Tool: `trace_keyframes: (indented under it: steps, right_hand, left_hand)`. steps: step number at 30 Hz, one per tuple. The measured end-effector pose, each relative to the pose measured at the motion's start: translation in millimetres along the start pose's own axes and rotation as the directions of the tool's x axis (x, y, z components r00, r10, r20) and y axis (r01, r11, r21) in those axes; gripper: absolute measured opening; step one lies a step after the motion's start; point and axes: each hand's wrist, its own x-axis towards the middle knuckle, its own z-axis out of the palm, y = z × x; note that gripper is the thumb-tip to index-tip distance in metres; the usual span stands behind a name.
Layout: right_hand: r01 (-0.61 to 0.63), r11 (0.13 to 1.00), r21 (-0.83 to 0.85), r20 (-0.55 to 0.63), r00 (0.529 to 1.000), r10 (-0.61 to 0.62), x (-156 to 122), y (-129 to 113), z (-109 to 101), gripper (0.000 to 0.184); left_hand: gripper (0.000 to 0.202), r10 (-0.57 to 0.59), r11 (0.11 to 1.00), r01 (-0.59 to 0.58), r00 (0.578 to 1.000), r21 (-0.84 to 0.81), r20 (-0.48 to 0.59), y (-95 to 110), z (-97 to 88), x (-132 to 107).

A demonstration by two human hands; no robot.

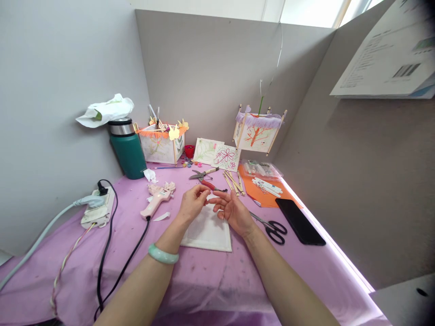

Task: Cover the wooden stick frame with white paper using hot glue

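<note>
Purple cloth (204, 274) spreads out beneath both hands. The left hand (192, 203) has its fingertips pinched together, though whether they grip anything I cannot tell; the right hand (235, 213) beside it is loosely spread, fingers slightly curled. Under both lies a white panel (207, 233). Just beyond sit red-handled pliers (208, 184); rightward, black-handled scissors (267, 225); leftward, a pink glue gun (157, 202).
</note>
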Motion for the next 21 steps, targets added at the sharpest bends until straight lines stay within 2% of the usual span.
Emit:
trace_keyframes:
  steps: [6,15,18,21]
  right_hand:
    - [0.002,0.999,-0.033,0.027,1.000,-0.002,0.7,2.0,-0.5,0.054]
    - [0.014,0.994,-0.112,0.053,0.999,-0.008,0.5,5.9,-0.9,0.054]
    - [0.007,0.995,-0.098,0.055,0.998,-0.002,0.5,5.6,-0.4,0.054]
    - [0.024,0.998,-0.057,-0.003,1.000,-0.024,0.9,4.0,1.1,0.052]
  left_hand:
    - [0.024,0.002,0.999,-0.004,0.998,0.038,0.057,-1.9,2.0,0.6]
    - [0.013,0.066,0.972,-0.058,0.997,0.229,-0.026,-1.8,0.6,-0.7]
    - [0.012,0.058,0.966,-0.042,0.997,0.257,-0.055,-2.7,0.7,-0.2]
    - [0.018,0.018,0.961,0.003,0.997,0.275,-0.076,-2.3,-1.0,0.5]
